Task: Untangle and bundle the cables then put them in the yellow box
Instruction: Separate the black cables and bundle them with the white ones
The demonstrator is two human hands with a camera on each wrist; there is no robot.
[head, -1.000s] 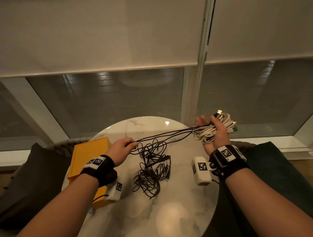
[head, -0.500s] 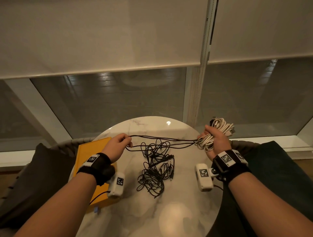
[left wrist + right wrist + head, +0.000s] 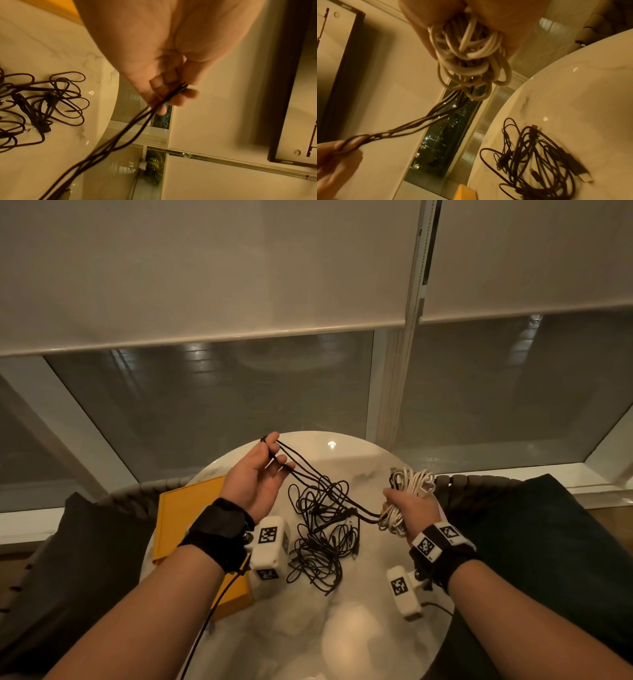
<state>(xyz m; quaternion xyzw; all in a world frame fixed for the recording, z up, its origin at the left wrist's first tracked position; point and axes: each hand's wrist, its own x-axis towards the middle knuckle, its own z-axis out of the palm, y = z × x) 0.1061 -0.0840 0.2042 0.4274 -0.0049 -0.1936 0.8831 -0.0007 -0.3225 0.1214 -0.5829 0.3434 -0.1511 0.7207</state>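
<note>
Head camera looks forward and down over the round white marble table (image 3: 346, 642); both wrist cameras, close beneath each palm, share its tangled black cables (image 3: 42, 102) (image 3: 544, 162).

Counter (image 3: 342, 628): white marble with faint grey veining. Box (image 3: 185, 518), left of the counter's centre: plain yellow-orange, no markings visible. Loose cables (image 3: 322, 529) at the counter's centre: black. Strands (image 3: 308, 470) rising from them to the left hand (image 3: 255, 484): black. Cable bundle (image 3: 409, 498), right of the counter's centre: off-white. Wrist straps (image 3: 219, 534): black. Camera housings (image 3: 270, 549) at both wrists: white, each carrying black-and-white square tag patterns. Blinds (image 3: 205, 268) beyond the counter: plain beige. Window glass (image 3: 205, 405) beneath them: dark grey. Cushions (image 3: 548, 542) flanking the counter: dark, near black.
</note>
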